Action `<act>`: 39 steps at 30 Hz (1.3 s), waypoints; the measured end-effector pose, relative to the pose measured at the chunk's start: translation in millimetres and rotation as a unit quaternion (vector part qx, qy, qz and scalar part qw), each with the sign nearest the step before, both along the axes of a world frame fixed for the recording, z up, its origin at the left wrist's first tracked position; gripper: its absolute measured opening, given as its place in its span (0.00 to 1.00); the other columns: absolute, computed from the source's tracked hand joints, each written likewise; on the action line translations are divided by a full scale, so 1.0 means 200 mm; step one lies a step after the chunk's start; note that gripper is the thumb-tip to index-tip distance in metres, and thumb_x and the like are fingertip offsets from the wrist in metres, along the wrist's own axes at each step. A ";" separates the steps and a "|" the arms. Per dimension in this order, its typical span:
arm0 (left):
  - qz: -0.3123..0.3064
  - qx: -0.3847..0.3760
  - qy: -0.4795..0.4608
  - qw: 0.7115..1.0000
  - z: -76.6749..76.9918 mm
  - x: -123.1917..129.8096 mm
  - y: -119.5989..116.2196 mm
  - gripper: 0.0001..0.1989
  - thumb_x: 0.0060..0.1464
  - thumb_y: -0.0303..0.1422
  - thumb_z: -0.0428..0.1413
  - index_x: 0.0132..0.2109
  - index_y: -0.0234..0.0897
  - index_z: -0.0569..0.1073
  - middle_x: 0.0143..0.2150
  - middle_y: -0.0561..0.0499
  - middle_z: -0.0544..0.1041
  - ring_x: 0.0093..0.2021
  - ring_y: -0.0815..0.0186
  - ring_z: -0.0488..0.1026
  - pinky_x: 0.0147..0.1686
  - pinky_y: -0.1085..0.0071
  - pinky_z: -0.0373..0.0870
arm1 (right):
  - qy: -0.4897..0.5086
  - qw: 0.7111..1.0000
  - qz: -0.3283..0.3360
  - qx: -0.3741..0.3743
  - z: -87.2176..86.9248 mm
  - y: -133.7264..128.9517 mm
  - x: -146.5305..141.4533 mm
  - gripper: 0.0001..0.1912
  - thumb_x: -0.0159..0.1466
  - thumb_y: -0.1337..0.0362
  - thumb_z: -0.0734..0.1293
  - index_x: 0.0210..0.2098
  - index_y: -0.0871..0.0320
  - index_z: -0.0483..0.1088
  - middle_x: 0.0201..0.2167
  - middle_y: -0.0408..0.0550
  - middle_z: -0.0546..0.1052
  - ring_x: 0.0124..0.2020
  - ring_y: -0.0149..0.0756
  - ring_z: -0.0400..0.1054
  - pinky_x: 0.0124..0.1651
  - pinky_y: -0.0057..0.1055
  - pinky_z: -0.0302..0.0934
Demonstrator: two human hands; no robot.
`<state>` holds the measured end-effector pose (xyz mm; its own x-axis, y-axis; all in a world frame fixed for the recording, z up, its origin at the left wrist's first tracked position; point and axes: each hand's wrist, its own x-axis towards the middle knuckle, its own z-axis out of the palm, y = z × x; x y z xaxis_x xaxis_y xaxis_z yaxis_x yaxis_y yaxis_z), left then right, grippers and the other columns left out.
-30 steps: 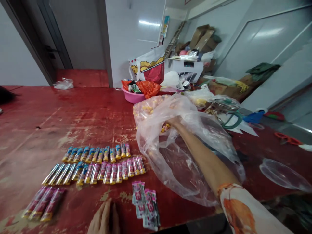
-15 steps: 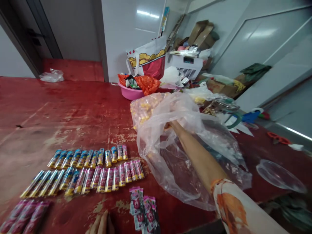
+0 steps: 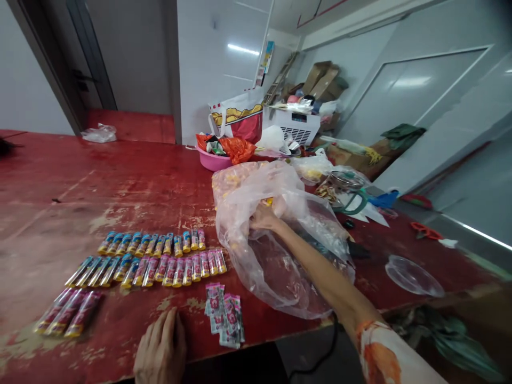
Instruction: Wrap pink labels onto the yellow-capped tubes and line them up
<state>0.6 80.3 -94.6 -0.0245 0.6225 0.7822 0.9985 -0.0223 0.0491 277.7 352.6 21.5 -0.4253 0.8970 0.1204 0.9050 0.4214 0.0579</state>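
Over on the far left of this scuffed red table (image 3: 152, 181), a crumpled clear bag (image 3: 99, 133) sits by the door. Closer to the person, three pink tubes (image 3: 67, 313) lie slanted side by side. Just up from those are two long lines of little yellow-ended tubes: the back row (image 3: 136, 244) is mostly blue with a bit of pink at its right end, and the front row (image 3: 169, 271) goes from blue to pink.

Left hand (image 3: 160, 344) is palm down near the front edge, fingers loosely out and close together, nothing in it that I can see. Just right of it, some pink-and-silver sachets (image 3: 230, 316) overlap in a small pile.

Behind, a pink basin (image 3: 215, 161) has orange plastic spilling over its rim. Then comes the main thing, a big see-through bag (image 3: 292, 200) of small yellow and pinkish bits, mouth gaping toward the person. Right hand (image 3: 263, 217) is in that mouth, fingers bent; can't tell how tight or if they've got anything.

Further right: green-handled jug (image 3: 354, 204), clear lid (image 3: 414, 276) lying flat, red-handled scissors (image 3: 426, 231).
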 end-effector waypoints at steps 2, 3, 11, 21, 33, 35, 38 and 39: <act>-0.002 0.006 -0.001 1.000 0.01 0.00 0.00 0.06 0.56 0.24 0.56 0.42 0.30 0.73 0.34 0.41 0.81 0.30 0.58 0.76 0.32 0.64 0.71 | -0.001 1.000 0.025 -0.003 -0.07 -0.14 0.02 0.13 0.65 0.57 0.67 0.41 0.61 0.72 0.44 0.49 0.74 0.45 0.39 0.68 0.49 0.41 0.63; 0.000 0.008 -0.002 1.000 0.01 0.00 -0.01 0.06 0.56 0.24 0.56 0.42 0.29 0.73 0.34 0.41 0.81 0.30 0.58 0.76 0.32 0.64 0.70 | 0.002 0.999 0.033 0.001 -0.10 -0.21 0.03 0.12 0.64 0.58 0.68 0.39 0.61 0.72 0.42 0.49 0.74 0.45 0.39 0.68 0.48 0.40 0.63; 0.009 -0.002 -0.015 1.000 0.02 0.01 -0.01 0.07 0.56 0.27 0.57 0.43 0.32 0.74 0.36 0.43 0.81 0.33 0.59 0.76 0.35 0.66 0.71 | 0.056 0.995 0.027 0.078 -0.25 -0.64 0.17 0.10 0.61 0.65 0.64 0.41 0.56 0.75 0.54 0.50 0.68 0.49 0.42 0.61 0.49 0.35 0.57; -0.011 -0.007 -0.028 1.000 0.05 0.01 -0.03 0.07 0.54 0.25 0.58 0.42 0.30 0.74 0.36 0.43 0.81 0.34 0.58 0.76 0.37 0.66 0.70 | 0.127 0.980 -0.005 0.154 -0.27 -0.75 0.20 0.21 0.58 0.61 0.69 0.51 0.57 0.72 0.61 0.56 0.62 0.49 0.50 0.60 0.53 0.46 0.54; -0.026 -0.022 -0.052 0.998 0.04 0.02 -0.03 0.08 0.54 0.24 0.58 0.43 0.32 0.74 0.37 0.44 0.81 0.35 0.59 0.76 0.38 0.66 0.71 | 0.400 0.896 0.133 0.143 -0.31 -1.26 -0.18 0.07 0.64 0.73 0.63 0.34 0.59 0.72 0.30 0.48 0.73 0.32 0.35 0.66 0.36 0.33 0.64; -0.029 -0.022 -0.051 0.998 0.05 0.02 -0.03 0.09 0.53 0.24 0.59 0.43 0.31 0.74 0.36 0.44 0.81 0.35 0.59 0.76 0.38 0.66 0.71 | 0.399 0.898 0.148 0.113 -0.31 -1.26 -0.27 0.06 0.64 0.72 0.63 0.34 0.59 0.72 0.32 0.49 0.74 0.34 0.36 0.66 0.37 0.34 0.64; -0.029 -0.019 -0.051 0.998 0.05 0.02 -0.03 0.09 0.53 0.23 0.59 0.43 0.31 0.74 0.36 0.43 0.81 0.35 0.58 0.76 0.37 0.65 0.71 | 0.345 0.923 0.158 0.065 -0.31 -1.24 -0.35 0.07 0.60 0.66 0.70 0.38 0.60 0.72 0.38 0.52 0.75 0.38 0.42 0.65 0.42 0.40 0.62; -0.029 -0.018 -0.052 0.998 0.04 0.02 -0.03 0.09 0.53 0.23 0.59 0.43 0.31 0.74 0.36 0.43 0.81 0.34 0.58 0.76 0.37 0.65 0.71 | 0.313 0.936 0.156 0.051 -0.31 -1.24 -0.37 0.11 0.57 0.63 0.72 0.38 0.60 0.72 0.40 0.53 0.75 0.40 0.44 0.64 0.44 0.42 0.61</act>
